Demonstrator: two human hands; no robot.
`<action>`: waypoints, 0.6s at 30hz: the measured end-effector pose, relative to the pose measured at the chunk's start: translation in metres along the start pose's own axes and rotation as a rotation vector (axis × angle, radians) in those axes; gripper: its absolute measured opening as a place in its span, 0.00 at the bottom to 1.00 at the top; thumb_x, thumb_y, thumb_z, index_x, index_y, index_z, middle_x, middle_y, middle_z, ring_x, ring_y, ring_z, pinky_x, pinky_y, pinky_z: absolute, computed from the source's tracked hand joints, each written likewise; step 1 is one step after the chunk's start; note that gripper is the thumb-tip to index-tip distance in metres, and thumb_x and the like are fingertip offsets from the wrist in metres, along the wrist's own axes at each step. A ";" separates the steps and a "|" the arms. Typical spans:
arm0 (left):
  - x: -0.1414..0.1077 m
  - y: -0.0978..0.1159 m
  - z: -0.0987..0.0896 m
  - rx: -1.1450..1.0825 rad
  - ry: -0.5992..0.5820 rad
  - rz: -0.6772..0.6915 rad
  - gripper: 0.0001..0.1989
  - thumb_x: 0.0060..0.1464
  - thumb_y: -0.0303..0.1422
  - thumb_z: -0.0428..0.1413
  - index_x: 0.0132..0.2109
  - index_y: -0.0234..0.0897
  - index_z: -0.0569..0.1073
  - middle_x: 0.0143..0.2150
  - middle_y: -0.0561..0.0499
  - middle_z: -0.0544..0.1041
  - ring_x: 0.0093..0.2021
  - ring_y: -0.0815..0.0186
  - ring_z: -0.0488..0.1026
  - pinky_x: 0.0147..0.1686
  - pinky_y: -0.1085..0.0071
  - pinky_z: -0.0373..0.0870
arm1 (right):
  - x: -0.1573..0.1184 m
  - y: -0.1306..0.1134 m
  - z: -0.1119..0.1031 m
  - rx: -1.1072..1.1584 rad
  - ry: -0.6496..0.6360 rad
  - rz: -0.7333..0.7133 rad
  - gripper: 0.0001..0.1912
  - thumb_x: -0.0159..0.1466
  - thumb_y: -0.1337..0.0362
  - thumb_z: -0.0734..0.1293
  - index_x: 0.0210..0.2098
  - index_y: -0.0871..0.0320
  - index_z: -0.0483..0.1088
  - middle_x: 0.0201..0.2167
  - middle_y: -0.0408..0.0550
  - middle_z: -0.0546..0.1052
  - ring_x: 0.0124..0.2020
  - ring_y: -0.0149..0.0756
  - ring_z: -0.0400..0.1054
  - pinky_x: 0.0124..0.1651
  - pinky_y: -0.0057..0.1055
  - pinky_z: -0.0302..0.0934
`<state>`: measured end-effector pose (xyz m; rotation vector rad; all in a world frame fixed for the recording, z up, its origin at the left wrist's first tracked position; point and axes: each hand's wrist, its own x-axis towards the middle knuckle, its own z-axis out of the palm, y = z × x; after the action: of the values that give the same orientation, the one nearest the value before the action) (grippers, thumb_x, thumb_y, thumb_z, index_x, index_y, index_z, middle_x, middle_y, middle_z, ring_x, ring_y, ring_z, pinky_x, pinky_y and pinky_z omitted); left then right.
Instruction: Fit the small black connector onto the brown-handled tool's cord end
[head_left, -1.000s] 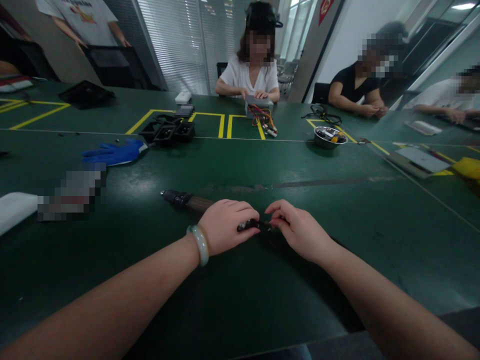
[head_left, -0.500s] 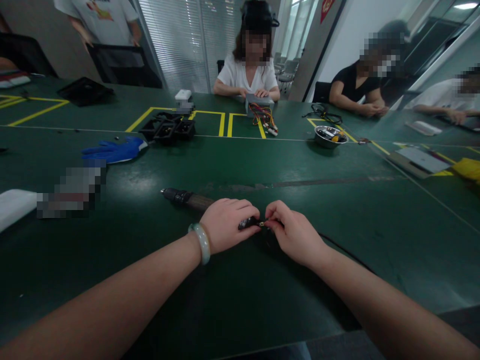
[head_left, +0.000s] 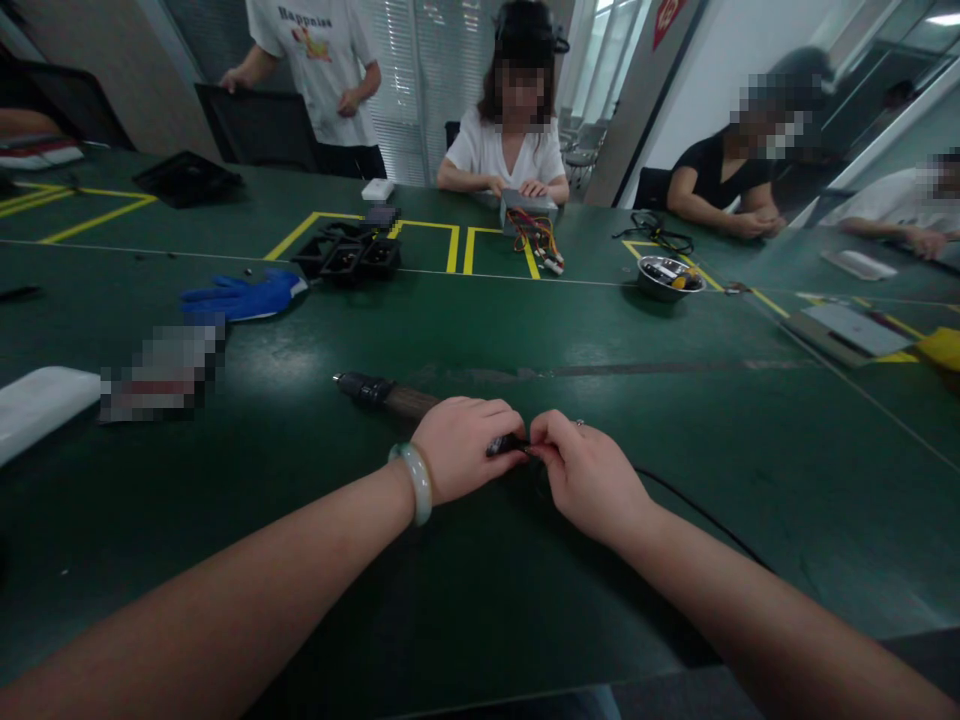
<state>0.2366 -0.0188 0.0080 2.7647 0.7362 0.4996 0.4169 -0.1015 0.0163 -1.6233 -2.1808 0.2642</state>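
My left hand point(head_left: 466, 452), with a pale bangle at its wrist, is closed round a small black part point(head_left: 504, 444). Close against it on the right, my right hand point(head_left: 589, 470) pinches something tiny at the end of that part; its shape is hidden by the fingertips. A dark electric screwdriver point(head_left: 405, 400) lies on the green table point(head_left: 450, 620) behind my left hand, its tip pointing left. From behind my right hand a black cable point(head_left: 705, 515) runs to the right.
A blue glove point(head_left: 244, 297), a white object point(head_left: 49, 405) and black trays point(head_left: 349, 252) lie left. Across the table a person handles a grey box point(head_left: 529, 208) with coloured wires. A metal bowl point(head_left: 670, 280) of small parts stands right. Other people are at the far side.
The whole view has shifted slightly, so things appear further right. Both hands keep their hold, fingertips close together. The standing person at the back left has turned and moved an arm.
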 end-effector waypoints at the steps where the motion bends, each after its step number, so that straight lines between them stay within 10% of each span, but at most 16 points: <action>1: 0.000 0.000 0.000 -0.004 0.004 -0.001 0.11 0.59 0.43 0.53 0.41 0.41 0.71 0.40 0.54 0.74 0.40 0.65 0.71 0.39 0.66 0.63 | 0.000 -0.002 0.001 -0.025 0.001 -0.013 0.09 0.65 0.76 0.59 0.39 0.57 0.59 0.30 0.42 0.68 0.31 0.35 0.62 0.36 0.29 0.50; 18: 0.001 0.001 -0.002 0.028 0.012 0.003 0.11 0.56 0.42 0.57 0.40 0.41 0.71 0.38 0.54 0.74 0.38 0.65 0.71 0.37 0.67 0.63 | 0.010 0.003 -0.001 0.021 -0.104 0.109 0.07 0.68 0.73 0.59 0.43 0.56 0.58 0.32 0.44 0.70 0.32 0.35 0.65 0.34 0.28 0.50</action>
<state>0.2372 -0.0189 0.0104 2.7917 0.7473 0.5111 0.4180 -0.0913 0.0182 -1.7557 -2.1592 0.4104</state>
